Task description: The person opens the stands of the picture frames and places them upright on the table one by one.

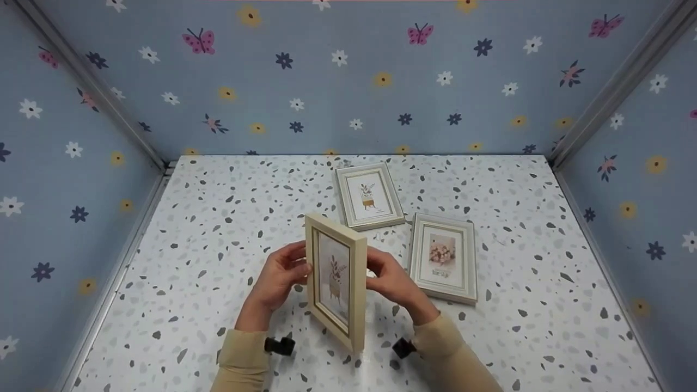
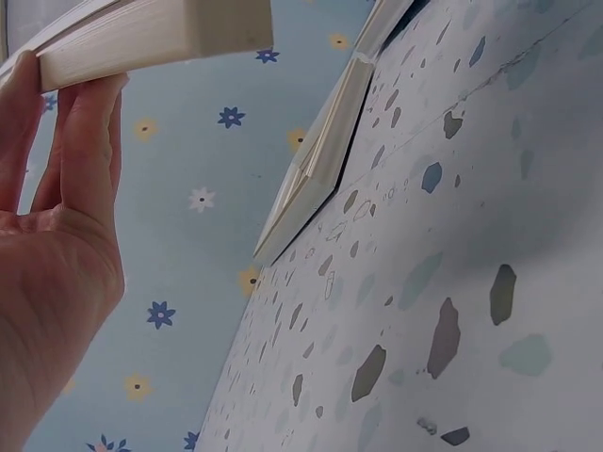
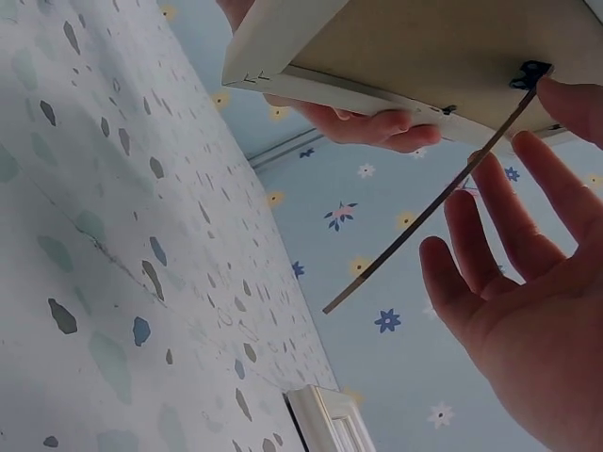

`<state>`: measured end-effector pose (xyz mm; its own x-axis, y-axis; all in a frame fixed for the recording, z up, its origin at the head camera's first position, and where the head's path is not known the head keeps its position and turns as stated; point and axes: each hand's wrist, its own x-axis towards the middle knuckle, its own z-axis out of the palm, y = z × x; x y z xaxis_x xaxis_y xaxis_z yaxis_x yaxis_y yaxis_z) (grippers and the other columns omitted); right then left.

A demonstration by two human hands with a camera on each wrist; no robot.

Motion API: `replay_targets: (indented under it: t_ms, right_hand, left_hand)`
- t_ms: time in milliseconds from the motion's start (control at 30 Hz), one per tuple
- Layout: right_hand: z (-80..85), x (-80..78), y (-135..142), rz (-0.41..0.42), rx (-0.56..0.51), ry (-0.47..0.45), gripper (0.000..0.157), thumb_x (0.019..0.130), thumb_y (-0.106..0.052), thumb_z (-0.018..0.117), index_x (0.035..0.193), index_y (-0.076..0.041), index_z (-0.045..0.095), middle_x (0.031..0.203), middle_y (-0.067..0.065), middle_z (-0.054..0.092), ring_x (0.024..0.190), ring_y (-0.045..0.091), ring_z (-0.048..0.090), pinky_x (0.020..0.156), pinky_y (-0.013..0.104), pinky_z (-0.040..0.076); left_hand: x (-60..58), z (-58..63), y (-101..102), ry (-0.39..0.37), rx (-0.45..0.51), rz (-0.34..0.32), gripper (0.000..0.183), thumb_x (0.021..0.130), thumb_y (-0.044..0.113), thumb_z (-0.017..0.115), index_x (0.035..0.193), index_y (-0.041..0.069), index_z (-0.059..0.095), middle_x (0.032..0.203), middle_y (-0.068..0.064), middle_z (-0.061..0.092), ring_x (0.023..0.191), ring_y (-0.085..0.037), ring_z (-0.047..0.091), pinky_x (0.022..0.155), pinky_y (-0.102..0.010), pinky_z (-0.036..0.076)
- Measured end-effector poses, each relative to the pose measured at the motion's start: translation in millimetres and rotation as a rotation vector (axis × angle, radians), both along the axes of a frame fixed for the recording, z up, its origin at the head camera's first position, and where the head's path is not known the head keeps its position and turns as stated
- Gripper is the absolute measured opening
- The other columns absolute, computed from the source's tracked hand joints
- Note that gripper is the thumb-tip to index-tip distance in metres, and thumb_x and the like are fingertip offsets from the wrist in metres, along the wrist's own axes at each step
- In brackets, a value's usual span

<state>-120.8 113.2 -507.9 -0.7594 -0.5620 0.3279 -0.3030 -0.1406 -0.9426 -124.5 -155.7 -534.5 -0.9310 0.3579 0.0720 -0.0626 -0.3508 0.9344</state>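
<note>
A cream picture frame with a potted-plant print stands upright, turned at an angle, between the two hands. My left hand grips its left side, thumb in front and fingers behind; the left wrist view shows the same hold. My right hand is behind the frame. There, in the right wrist view, a thin hinged stand leg is swung out from the brown back panel. The right thumb is close by the black hinge, and loosely extended fingers touch the leg's side.
Two more picture frames lie face up on the speckled table: one with a plant print farther back, one with a pink flower print to the right. Blue floral walls enclose the table at the back and sides.
</note>
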Motion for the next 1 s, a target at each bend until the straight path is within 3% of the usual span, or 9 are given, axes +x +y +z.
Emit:
replay_targets:
  t_ms: [133, 300, 567, 833, 1000]
  right_hand:
    - [2.6, 0.6, 2.3, -0.029, -0.043, 0.015, 0.044, 0.093, -0.007, 0.070, 0.134, 0.003, 0.058, 0.130, 0.010, 0.061, 0.119, 0.026, 0.057, 0.101, 0.044, 0.046]
    - [8.5, 1.4, 6.6, -0.079, -0.097, 0.018, 0.031, 0.093, 0.001, 0.065, 0.123, 0.006, 0.063, 0.122, 0.015, 0.062, 0.118, 0.028, 0.057, 0.102, 0.051, 0.045]
    - [13.6, 4.1, 13.3, -0.147, -0.099, 0.030, 0.030, 0.090, 0.014, 0.061, 0.119, 0.010, 0.064, 0.119, 0.019, 0.062, 0.113, 0.026, 0.059, 0.098, 0.055, 0.047]
    - [18.8, 8.2, 16.5, -0.195, -0.157, 0.013, 0.026, 0.091, 0.008, 0.062, 0.116, 0.013, 0.063, 0.116, 0.025, 0.061, 0.109, 0.029, 0.061, 0.090, 0.038, 0.053]
    - [18.0, 7.2, 15.8, -0.217, -0.207, 0.029, 0.026, 0.091, 0.005, 0.065, 0.115, 0.015, 0.062, 0.114, 0.025, 0.061, 0.107, 0.029, 0.062, 0.091, 0.041, 0.054]
  left_hand:
    - [0.3, 0.3, -2.8, 0.002, -0.005, 0.023, 0.042, 0.091, -0.005, 0.066, 0.125, 0.021, 0.069, 0.116, -0.010, 0.068, 0.094, -0.023, 0.069, 0.067, -0.036, 0.060]
    - [1.2, -0.5, -6.5, 0.001, -0.006, 0.079, 0.043, 0.090, -0.007, 0.066, 0.124, 0.019, 0.068, 0.115, -0.011, 0.067, 0.092, -0.023, 0.069, 0.063, -0.034, 0.059]
    - [1.7, -0.1, -9.0, -0.008, 0.016, 0.136, 0.043, 0.089, -0.009, 0.066, 0.124, 0.018, 0.068, 0.113, -0.011, 0.068, 0.093, -0.023, 0.070, 0.066, -0.036, 0.060]
    - [3.1, 0.6, -10.8, -0.031, 0.009, 0.214, 0.043, 0.089, -0.006, 0.069, 0.127, 0.013, 0.067, 0.113, -0.012, 0.069, 0.092, -0.024, 0.070, 0.067, -0.038, 0.060]
    - [4.2, -0.4, -9.5, -0.050, 0.022, 0.277, 0.044, 0.088, -0.008, 0.069, 0.124, 0.017, 0.068, 0.112, -0.010, 0.069, 0.090, -0.022, 0.069, 0.066, -0.035, 0.060]
